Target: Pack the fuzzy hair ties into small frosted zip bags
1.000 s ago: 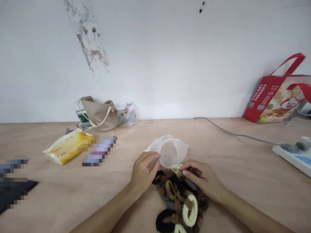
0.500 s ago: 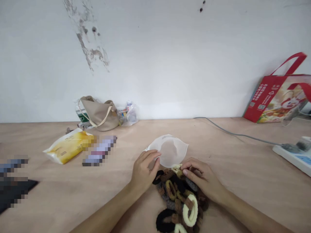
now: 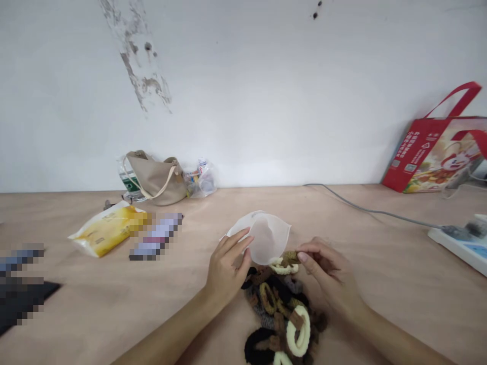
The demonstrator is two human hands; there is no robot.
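My left hand holds the edge of a translucent white mesh pouch, with the fingers on top and the thumb behind its rim. My right hand pinches a brown fabric hair tie above a cream one, just right of the pouch. Below both hands, a heap of fabric hair ties in black, brown, grey and cream lies on the plywood table. Its lowest part runs out of the picture.
Against the wall stand a beige handbag, a clear plastic bag and a red printed tote bag. A yellow packet and a blurred item lie left. A grey cable leads to a white power strip.
My right hand has risen from the heap and moved right, carrying hair ties. The pouch has shifted slightly left, and my left fingers have spread across its edge.
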